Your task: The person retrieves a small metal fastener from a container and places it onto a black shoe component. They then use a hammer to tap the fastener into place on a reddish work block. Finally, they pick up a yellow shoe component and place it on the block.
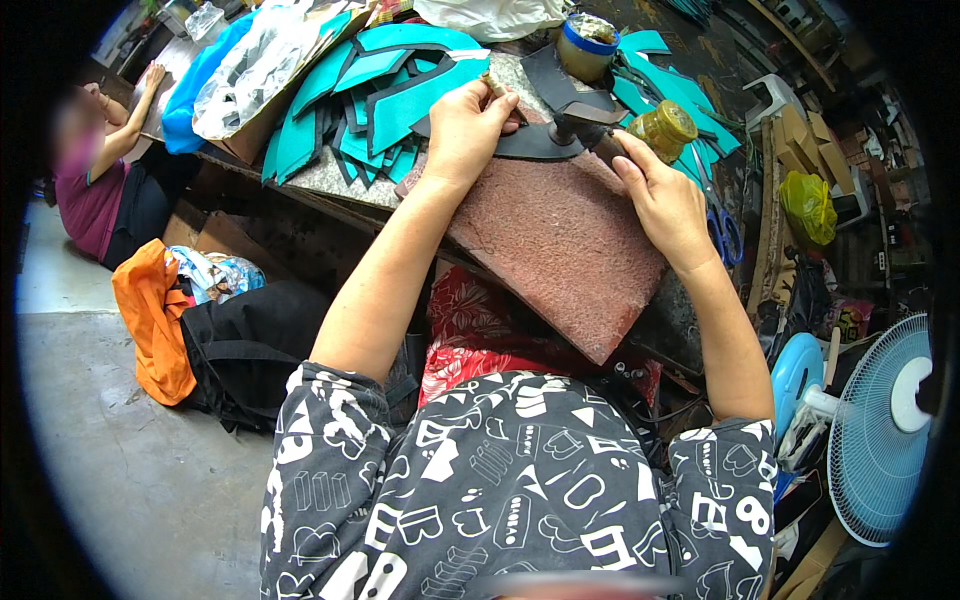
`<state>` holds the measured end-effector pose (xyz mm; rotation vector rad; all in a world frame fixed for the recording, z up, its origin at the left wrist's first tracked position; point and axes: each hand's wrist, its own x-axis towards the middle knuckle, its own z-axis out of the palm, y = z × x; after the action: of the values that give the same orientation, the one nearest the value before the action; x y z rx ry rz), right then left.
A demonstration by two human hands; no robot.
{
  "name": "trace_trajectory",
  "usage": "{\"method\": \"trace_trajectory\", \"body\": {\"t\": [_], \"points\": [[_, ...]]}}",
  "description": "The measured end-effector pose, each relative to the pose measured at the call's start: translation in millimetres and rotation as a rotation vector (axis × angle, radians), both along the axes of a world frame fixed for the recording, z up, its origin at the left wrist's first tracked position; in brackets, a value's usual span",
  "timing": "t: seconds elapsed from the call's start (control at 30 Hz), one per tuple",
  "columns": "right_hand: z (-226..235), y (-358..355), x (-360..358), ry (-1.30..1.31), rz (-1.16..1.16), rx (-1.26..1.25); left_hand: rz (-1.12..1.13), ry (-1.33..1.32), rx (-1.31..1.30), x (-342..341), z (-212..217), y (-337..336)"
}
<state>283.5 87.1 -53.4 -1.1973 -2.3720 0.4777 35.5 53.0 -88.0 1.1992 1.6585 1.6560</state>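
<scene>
My right hand point(660, 195) grips the handle of a hammer point(580, 122), whose dark head rests on or just over a curved black piece of flat material point(540, 144). My left hand point(466, 132) is closed, its thumb and fingertips pinching at the left end of that piece; a narrow tan edge shows by the fingers, and I cannot make out what it belongs to. Under the piece lies a rough reddish stone slab point(560, 245). Teal pieces with black edges point(420, 95) are heaped just beyond my left hand. A yellowish jar point(662, 130) stands beside my right hand.
A blue-rimmed tub point(588, 48) stands behind the slab. Blue-handled scissors point(725, 235) lie right of my right wrist. A box with plastic bags point(250, 90) sits left. A fan point(880, 430) is at lower right, a black bag point(260, 345) at left. Another person point(110, 190) sits at far left.
</scene>
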Motion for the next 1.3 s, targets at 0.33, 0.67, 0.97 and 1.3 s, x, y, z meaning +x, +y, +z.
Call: {"method": "trace_trajectory", "body": {"t": [0.33, 0.67, 0.97, 1.3], "points": [[45.6, 7.0, -2.2, 0.388, 0.004, -0.314, -0.058, 0.611, 0.124, 4.8, 14.4, -3.4], [32.3, 5.1, -10.0, 0.31, 0.035, -0.059, -0.024, 0.819, 0.193, 14.3, 11.4, 2.3], [0.1, 0.7, -5.1, -0.024, 0.008, 0.06, -0.001, -0.027, 0.033, 5.3, 1.2, 2.7], [-2.3, 4.4, -4.4, -0.023, -0.005, 0.046, -0.013, 0.168, -0.008, 2.3, -4.7, 5.6]]}}
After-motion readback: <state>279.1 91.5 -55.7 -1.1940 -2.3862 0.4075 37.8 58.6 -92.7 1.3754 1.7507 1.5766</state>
